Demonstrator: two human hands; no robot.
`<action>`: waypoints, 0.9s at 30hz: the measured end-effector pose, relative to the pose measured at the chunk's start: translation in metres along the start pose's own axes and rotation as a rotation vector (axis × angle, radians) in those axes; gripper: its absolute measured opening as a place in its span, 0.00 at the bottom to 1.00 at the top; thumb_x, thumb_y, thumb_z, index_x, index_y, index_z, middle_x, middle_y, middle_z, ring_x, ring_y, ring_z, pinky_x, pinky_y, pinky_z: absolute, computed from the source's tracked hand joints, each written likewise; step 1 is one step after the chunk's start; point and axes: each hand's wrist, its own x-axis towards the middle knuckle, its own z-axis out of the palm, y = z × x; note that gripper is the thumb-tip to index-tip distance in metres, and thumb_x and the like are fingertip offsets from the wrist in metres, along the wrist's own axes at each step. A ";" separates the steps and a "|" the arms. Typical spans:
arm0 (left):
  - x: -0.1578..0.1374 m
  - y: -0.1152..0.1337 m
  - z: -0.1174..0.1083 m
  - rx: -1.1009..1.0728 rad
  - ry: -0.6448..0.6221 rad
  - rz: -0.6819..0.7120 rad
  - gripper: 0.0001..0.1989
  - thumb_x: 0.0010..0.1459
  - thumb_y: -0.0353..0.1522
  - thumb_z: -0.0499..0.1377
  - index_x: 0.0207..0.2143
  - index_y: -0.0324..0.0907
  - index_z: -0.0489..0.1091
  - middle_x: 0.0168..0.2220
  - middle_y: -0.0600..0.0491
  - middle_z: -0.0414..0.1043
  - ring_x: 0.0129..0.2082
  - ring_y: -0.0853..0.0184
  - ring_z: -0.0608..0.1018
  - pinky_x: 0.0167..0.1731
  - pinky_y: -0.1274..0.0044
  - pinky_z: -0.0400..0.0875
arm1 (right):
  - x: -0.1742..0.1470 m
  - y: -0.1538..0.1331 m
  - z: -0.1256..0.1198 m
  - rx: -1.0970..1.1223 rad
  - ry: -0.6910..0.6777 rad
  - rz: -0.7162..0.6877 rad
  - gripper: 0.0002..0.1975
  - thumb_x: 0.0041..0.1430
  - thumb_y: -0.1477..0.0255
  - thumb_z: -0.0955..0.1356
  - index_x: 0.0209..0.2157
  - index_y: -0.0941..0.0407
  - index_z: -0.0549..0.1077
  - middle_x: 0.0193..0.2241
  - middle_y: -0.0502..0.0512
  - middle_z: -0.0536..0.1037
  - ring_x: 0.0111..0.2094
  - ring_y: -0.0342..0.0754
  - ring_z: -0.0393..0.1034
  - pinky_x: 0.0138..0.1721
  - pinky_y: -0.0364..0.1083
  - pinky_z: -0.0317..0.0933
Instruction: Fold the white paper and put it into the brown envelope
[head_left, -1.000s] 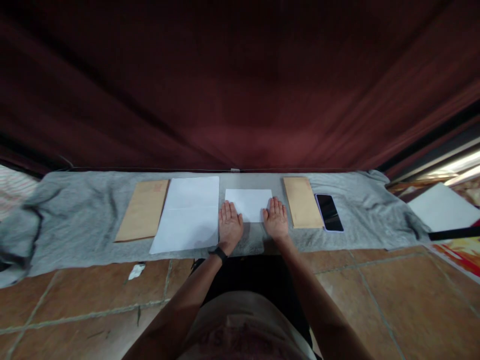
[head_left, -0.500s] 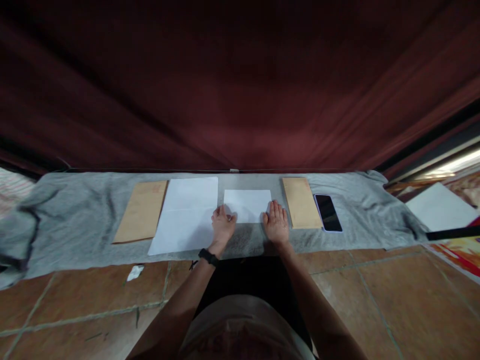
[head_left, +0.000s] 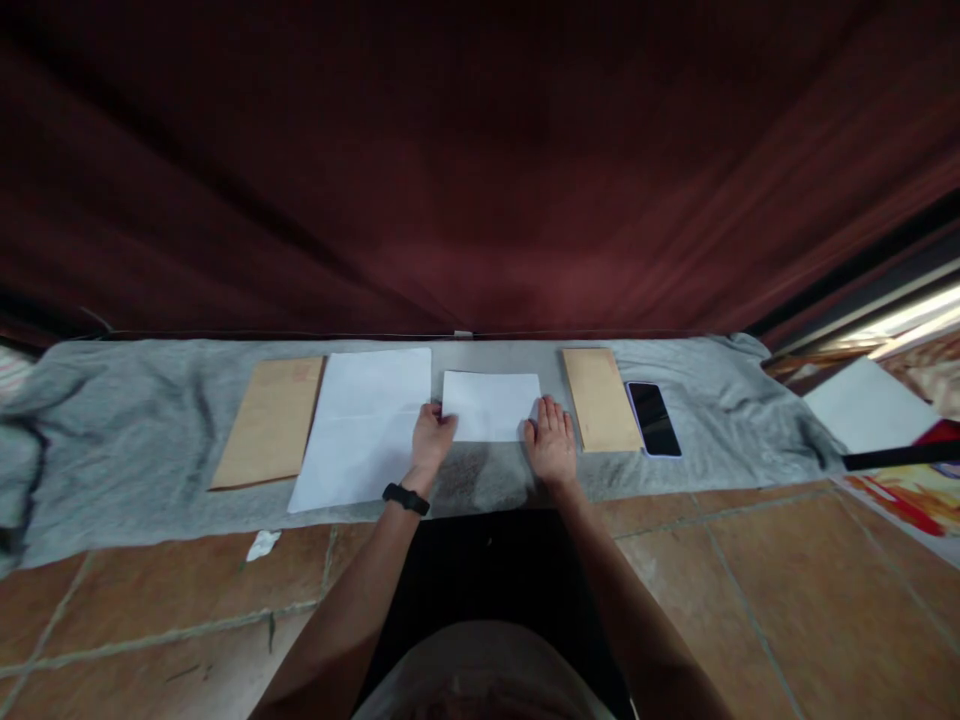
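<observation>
In front of me a small white sheet of paper [head_left: 491, 405], perhaps folded, lies with its long side across the grey cloth. At its lower left corner my left hand [head_left: 433, 437] is closed, thumb over the paper and fingers bent at the edge. My right hand [head_left: 551, 443] rests flat with fingers stretched out, touching the paper's right edge. Left of the small sheet lies larger white paper [head_left: 367, 425], close to my left hand. A narrow brown envelope [head_left: 602, 400] lies just right of my right hand.
A wider brown envelope [head_left: 270, 420] lies at the left beside the large paper. A phone [head_left: 654, 420] with a dark screen lies right of the narrow envelope. Dark red curtain [head_left: 480, 200] hangs behind the grey cloth [head_left: 150, 430]. Tiled floor [head_left: 720, 600] shows below.
My left hand has shifted slightly left and up along the small sheet's left edge, and its fingers have closed there. My right hand stays flat at the right edge. The view has shifted slightly.
</observation>
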 end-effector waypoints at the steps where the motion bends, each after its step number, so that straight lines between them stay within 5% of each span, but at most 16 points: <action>1: -0.001 0.000 0.000 -0.053 -0.006 -0.013 0.10 0.50 0.33 0.60 0.37 0.43 0.69 0.29 0.54 0.73 0.32 0.63 0.78 0.32 0.73 0.72 | 0.000 0.000 -0.002 0.013 0.003 -0.008 0.28 0.72 0.65 0.56 0.67 0.66 0.58 0.67 0.68 0.61 0.69 0.59 0.52 0.68 0.60 0.47; 5: -0.013 0.006 -0.006 -0.274 -0.076 -0.055 0.10 0.47 0.38 0.61 0.29 0.43 0.67 0.23 0.58 0.67 0.22 0.69 0.72 0.22 0.78 0.65 | -0.005 -0.012 -0.013 0.103 -0.017 -0.168 0.28 0.71 0.67 0.58 0.68 0.62 0.57 0.67 0.65 0.61 0.70 0.56 0.50 0.68 0.62 0.46; 9: -0.029 0.021 -0.019 -0.435 -0.133 -0.060 0.15 0.42 0.43 0.64 0.29 0.42 0.68 0.26 0.57 0.70 0.24 0.70 0.72 0.21 0.80 0.63 | -0.009 -0.047 -0.022 0.254 -0.088 -0.279 0.32 0.68 0.66 0.62 0.70 0.59 0.54 0.69 0.63 0.58 0.70 0.56 0.49 0.70 0.61 0.45; 13: -0.044 0.038 -0.036 -0.575 -0.227 -0.008 0.17 0.41 0.43 0.68 0.29 0.42 0.70 0.27 0.57 0.71 0.26 0.71 0.73 0.24 0.81 0.66 | 0.000 -0.085 -0.036 0.608 -0.066 -0.120 0.28 0.65 0.74 0.61 0.66 0.55 0.63 0.67 0.58 0.63 0.67 0.51 0.57 0.68 0.55 0.52; 16: -0.049 0.047 -0.045 -0.798 -0.321 0.028 0.20 0.49 0.47 0.65 0.37 0.42 0.72 0.34 0.54 0.75 0.34 0.68 0.78 0.34 0.79 0.72 | 0.009 -0.102 -0.056 1.012 -0.026 0.036 0.22 0.67 0.69 0.62 0.61 0.54 0.70 0.62 0.56 0.71 0.63 0.51 0.64 0.66 0.53 0.55; 19: -0.051 0.045 -0.044 -0.864 -0.212 -0.035 0.22 0.55 0.49 0.62 0.45 0.43 0.72 0.47 0.49 0.76 0.48 0.64 0.77 0.41 0.77 0.73 | 0.015 -0.110 -0.076 1.457 0.084 0.385 0.20 0.67 0.58 0.63 0.51 0.55 0.75 0.48 0.55 0.81 0.53 0.51 0.74 0.57 0.51 0.66; 22: -0.054 0.031 -0.029 -0.805 -0.172 -0.140 0.24 0.52 0.44 0.66 0.49 0.44 0.71 0.53 0.47 0.74 0.51 0.61 0.77 0.41 0.75 0.73 | 0.015 -0.107 -0.083 1.794 0.151 0.580 0.19 0.64 0.56 0.67 0.47 0.55 0.74 0.43 0.53 0.82 0.49 0.49 0.76 0.53 0.50 0.70; 27: -0.050 0.001 0.004 -0.773 -0.251 -0.060 0.26 0.46 0.37 0.69 0.49 0.40 0.71 0.47 0.46 0.79 0.44 0.59 0.81 0.44 0.70 0.75 | -0.003 -0.084 -0.055 1.845 0.074 0.755 0.14 0.61 0.59 0.67 0.43 0.53 0.71 0.44 0.53 0.82 0.49 0.50 0.76 0.54 0.51 0.70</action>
